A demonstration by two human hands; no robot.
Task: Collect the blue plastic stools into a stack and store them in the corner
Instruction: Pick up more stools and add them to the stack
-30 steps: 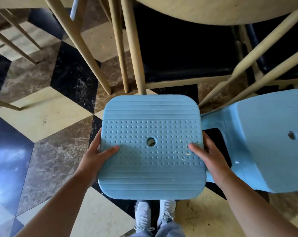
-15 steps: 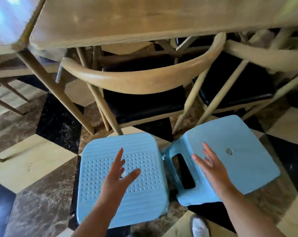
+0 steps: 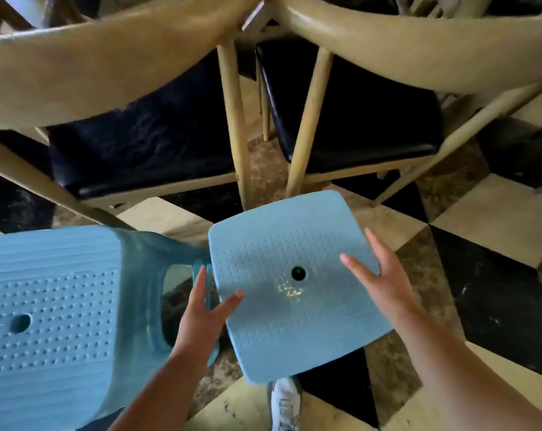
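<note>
Since half a second ago, your open hands shifted onto the right stool (image 3: 289,284): left hand (image 3: 205,309) and right hand (image 3: 383,276) bracket its dotted, holed blue seat; second stool (image 3: 52,312) sits left.

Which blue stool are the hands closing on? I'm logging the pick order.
The right-hand stool, in front of the chairs: the left hand and right hand flank its seat. The left-hand stool is untouched.

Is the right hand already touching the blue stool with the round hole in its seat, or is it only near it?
Touching. In the head view, the right hand lies on the right edge of the blue stool, palm and fingers on the seat with no gap visible.
</note>
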